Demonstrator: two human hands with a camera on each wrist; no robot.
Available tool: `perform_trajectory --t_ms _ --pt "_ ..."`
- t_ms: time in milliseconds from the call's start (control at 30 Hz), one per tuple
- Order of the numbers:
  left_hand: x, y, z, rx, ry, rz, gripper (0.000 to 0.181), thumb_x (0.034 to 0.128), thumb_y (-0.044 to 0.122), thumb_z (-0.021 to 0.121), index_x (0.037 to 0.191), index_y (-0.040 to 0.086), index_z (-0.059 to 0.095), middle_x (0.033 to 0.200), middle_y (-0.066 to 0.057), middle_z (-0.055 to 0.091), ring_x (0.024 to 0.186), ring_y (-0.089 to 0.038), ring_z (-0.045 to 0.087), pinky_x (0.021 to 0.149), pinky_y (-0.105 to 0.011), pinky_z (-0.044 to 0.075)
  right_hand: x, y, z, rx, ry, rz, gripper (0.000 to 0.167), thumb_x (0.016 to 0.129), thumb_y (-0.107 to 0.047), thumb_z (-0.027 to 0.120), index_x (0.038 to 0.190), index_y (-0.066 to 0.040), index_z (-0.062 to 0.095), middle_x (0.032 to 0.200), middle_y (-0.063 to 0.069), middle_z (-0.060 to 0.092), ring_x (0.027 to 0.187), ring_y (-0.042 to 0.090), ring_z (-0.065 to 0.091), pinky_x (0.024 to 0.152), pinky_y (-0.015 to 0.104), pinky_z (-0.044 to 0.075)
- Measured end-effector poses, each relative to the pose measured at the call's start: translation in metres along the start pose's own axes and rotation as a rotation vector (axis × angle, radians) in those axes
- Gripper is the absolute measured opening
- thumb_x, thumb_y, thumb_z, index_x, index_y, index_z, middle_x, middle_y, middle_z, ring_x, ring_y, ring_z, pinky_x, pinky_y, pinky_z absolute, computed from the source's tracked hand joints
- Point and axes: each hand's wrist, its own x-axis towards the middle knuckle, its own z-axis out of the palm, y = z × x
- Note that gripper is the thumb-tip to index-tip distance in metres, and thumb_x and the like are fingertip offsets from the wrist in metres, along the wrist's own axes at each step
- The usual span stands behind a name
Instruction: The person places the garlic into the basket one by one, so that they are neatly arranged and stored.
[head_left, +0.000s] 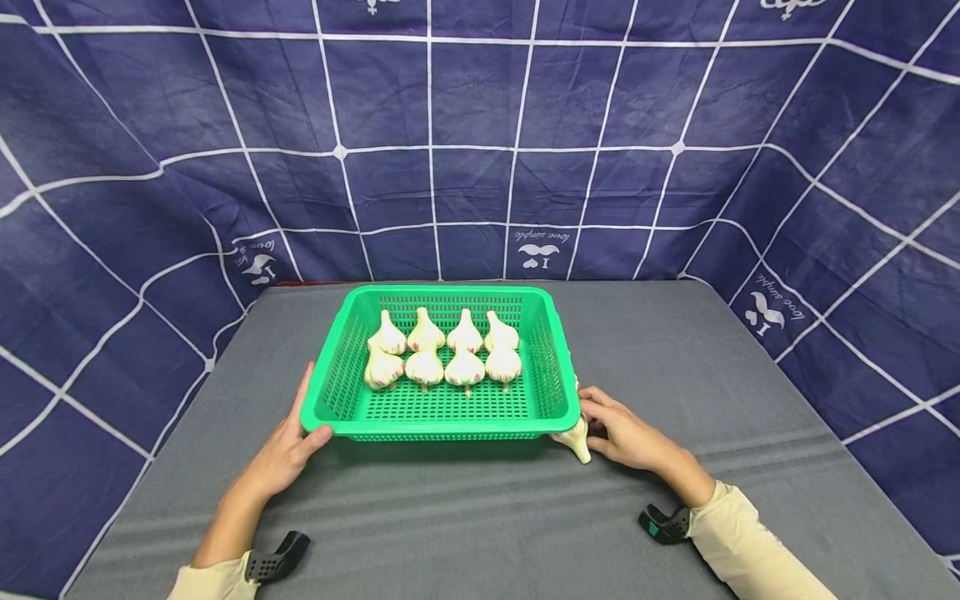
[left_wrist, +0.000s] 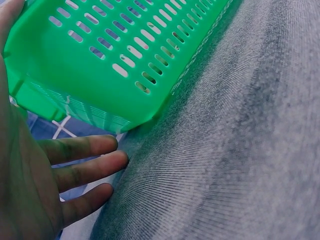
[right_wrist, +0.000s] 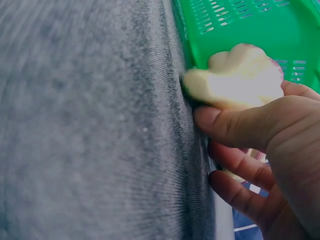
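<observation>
Eight garlic bulbs [head_left: 425, 368] sit in two rows in the green basket [head_left: 450, 427]. The left hand [head_left: 283, 452], fingers straight and spread, touches its near left corner; the right hand [head_left: 626, 429] pinches another bulb [head_left: 575, 439] just beside the basket's near right corner

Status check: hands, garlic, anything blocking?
Left hand at corner of basket. Right hand on garlic bulb outside. Eight bulbs inside; basket wall between.
</observation>
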Motion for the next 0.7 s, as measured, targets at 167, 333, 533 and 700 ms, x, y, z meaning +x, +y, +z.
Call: perform_trajectory --t_ms 167,333,533,700 --pt "0.0001 -0.0006 0.0003 0.001 0.0 -0.003 0.087 0.0979 0.024 0.056 0.16 0.026 -0.005 0.16 -0.027 0.012 0.136 0.008 0.017 0.103 -0.009 0.015 0.0008 0.0018 0.0012 0.013 0.049 -0.015 0.053 0.073 0.002 0.084 0.119 -0.012 0.062 0.118 0.006 0.058 0.087 0.01 0.058 0.066 0.028 0.053" --pt "0.0003 -0.0014 0.0003 -0.005 -0.002 -0.011 0.088 0.0983 0.026 0.057 0.16 0.027 -0.006 0.16 -0.026 0.011 0.137 0.007 0.016 0.104 -0.009 0.014 0.0013 0.002 0.0017 0.03 0.083 -0.027 0.047 0.072 0.0 0.086 0.109 -0.014 0.062 0.107 0.0 0.06 0.081 0.006 0.057 0.065 0.027 0.052" --pt "0.0 -0.0008 0.0002 -0.012 -0.004 -0.015 0.088 0.0984 0.026 0.057 0.16 0.026 -0.006 0.161 -0.025 0.009 0.138 0.006 0.014 0.104 -0.01 0.013 -0.0007 0.0025 0.0016 0.037 0.092 -0.036 0.046 0.07 -0.001 0.087 0.106 -0.015 0.063 0.098 -0.006 0.059 0.08 0.005 0.057 0.065 0.027 0.052" --pt "-0.0004 0.0016 0.0005 -0.01 0.0 -0.016 0.088 0.0977 0.025 0.058 0.16 0.026 -0.005 0.161 -0.026 0.011 0.137 0.005 0.016 0.103 -0.009 0.015 -0.0041 0.0031 0.0007 0.046 0.08 -0.05 0.048 0.07 0.001 0.086 0.11 -0.015 0.064 0.097 -0.007 0.061 0.08 0.005 0.058 0.067 0.027 0.052"
